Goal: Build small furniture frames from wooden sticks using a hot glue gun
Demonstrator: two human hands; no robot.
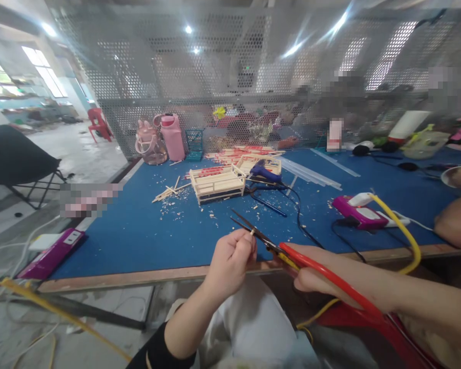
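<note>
My left hand (230, 259) is closed in a pinch at the table's front edge. The pale tip of a thin wooden stick (252, 232) pokes out of it; the rest is hidden. My right hand (305, 271) grips scissors (330, 279) with large red handles. Their blades are parted and pass just beside the stick tip, pointing away to the left. Beyond my hands, a small rack-like frame of wooden sticks (218, 185) stands on the blue table. A second wooden frame (243, 165) sits behind it, partly covered by a blue glue gun (267, 172).
Blue-handled pliers (271, 205), loose sticks (172, 190) and wood chips lie near the frames. Clear glue sticks (311, 173) are to the right. Purple power strips (359, 211) with cables lie right and left. Pink bottles (172, 137) stand at the back. Another person's arm (457, 223) is at right.
</note>
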